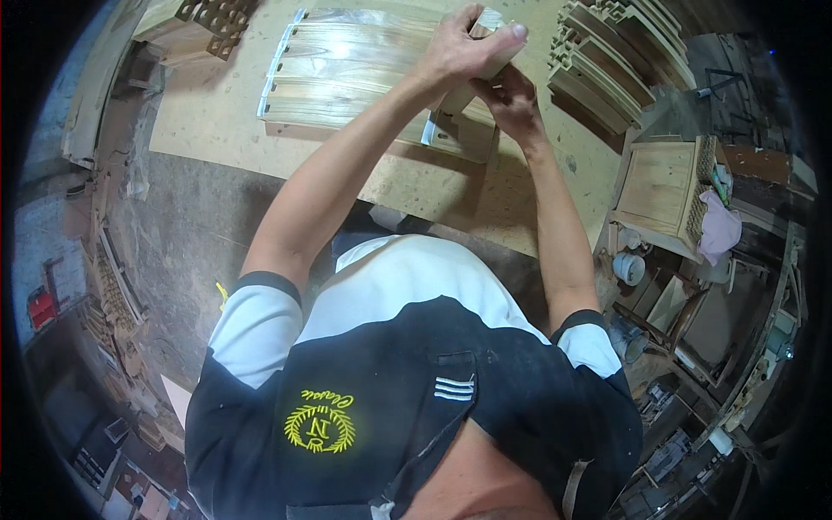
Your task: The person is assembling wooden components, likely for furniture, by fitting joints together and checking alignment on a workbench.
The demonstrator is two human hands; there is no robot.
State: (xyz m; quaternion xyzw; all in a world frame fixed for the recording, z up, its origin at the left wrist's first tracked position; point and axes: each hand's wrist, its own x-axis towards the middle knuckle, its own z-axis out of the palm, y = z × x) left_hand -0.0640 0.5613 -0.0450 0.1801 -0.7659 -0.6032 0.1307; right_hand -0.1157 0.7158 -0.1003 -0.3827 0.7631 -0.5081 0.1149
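Observation:
At the far edge of the worktable, my left hand [464, 48] is closed round a pale wooden piece [501, 59], thumb along its top. Just right of it and nearer to me, my right hand [515, 100] has its fingers curled against the lower end of the same piece. Part of the piece is hidden behind my fingers. Under my left forearm lies a row of wooden boards [338, 74] side by side, with whitish ends at the left. A further wooden board [464, 137] with small dark holes sits below my hands.
The worktable [217, 126] has a light tan top. Stacked slotted wooden parts [602, 65] stand at its right, and a bundle of wooden pieces with holes [195, 33] at its far left. Right of the table are a wooden cabinet [656, 182], a pink cloth [718, 227] and a bucket [628, 269].

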